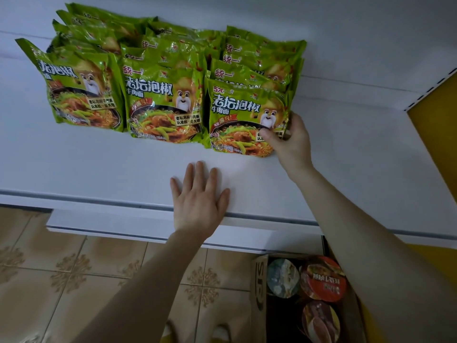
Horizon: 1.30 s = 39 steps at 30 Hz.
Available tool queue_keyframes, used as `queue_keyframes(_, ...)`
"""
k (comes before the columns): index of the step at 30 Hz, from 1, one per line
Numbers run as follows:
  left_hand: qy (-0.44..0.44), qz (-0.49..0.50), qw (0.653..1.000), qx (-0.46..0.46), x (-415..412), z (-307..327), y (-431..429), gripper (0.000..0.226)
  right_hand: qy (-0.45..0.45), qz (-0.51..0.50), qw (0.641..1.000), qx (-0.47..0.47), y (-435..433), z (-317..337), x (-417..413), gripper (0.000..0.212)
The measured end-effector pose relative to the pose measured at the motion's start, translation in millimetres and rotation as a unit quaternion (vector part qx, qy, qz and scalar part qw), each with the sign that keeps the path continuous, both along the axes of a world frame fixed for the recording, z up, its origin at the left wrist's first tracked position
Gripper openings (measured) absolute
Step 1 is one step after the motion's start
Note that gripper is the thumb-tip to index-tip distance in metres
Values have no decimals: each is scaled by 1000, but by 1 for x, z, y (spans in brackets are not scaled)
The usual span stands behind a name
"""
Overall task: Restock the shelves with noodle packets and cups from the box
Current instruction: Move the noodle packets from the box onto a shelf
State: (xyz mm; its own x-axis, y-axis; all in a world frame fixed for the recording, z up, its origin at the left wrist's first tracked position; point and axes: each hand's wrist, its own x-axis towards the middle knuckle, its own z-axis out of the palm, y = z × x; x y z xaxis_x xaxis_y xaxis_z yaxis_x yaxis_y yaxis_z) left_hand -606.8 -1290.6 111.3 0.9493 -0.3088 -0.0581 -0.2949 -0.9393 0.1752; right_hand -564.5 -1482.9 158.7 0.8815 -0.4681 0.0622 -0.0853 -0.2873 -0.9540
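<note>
Three rows of green noodle packets stand on the white shelf. My right hand grips the lower right corner of the front packet of the right row, thumb on its face. The middle row's front packet and the left row's front packet stand beside it. My left hand lies flat and spread on the shelf's front edge, holding nothing. On the floor at the lower right, a cardboard box holds noodle cups: a grey-lidded cup, a red-lidded cup and a brown-lidded cup.
A yellow side panel bounds the shelf on the right. A lower white shelf lip juts out under the front edge. Beige patterned floor tiles lie below, with my slippers at the bottom.
</note>
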Motion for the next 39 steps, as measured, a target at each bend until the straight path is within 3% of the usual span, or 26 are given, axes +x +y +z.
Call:
queue_keyframes(4,-4,0,1000,3,0,-2,0,77,37,13,998,-51,6,-8,-7,68)
queue_keyframes(12,-11,-1,1000,7,0,-1,0,76,52,-22,994,-94,9,-8,4,61)
queue_keyframes(19,-16,-5,1000,6,-1,0,1,74,57,-28,995,-74,10,-7,-3,70)
queue_keyframes(22,-12,-16,1000,11,0,1,1,73,58,-18,995,-74,10,-8,-9,61)
queue_keyframes(27,2,-21,1000,-17,-1,8,4,55,106,-15,977,-185,6,1,-32,34)
queue_keyframes(32,-128,-169,976,-52,-22,20,2,41,119,-21,966,-229,0,14,-55,36)
queue_keyframes(39,-154,-321,922,-152,-67,37,-24,31,159,-95,959,-216,-19,33,-121,32)
